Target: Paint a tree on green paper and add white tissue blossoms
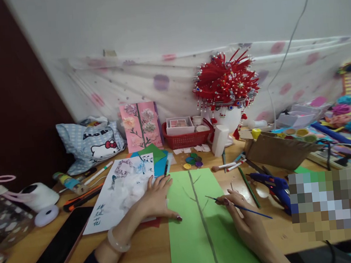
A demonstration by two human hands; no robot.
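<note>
A bright green sheet of paper (187, 237) lies in front of me, painted with a long dark stem (204, 223) and a few thin side branches. My right hand (242, 213) holds a thin blue paintbrush (253, 211) in a pinch, its tip over the paper near a right-hand branch. My left hand (157, 198) is spread with fingers apart at the green sheet's left edge, and it partly covers a white sheet (101, 211). That white sheet carries painted flowers, white fluffy material and dark handwriting.
Left of the papers lie a phone (59, 246) and an orange-black cutter (83, 198). Behind stand a pink flower picture (132, 129), a red basket (188, 139) and a red beaded headdress (226, 82). On the right are a green pencil (249, 187) and a blue glue gun (271, 186).
</note>
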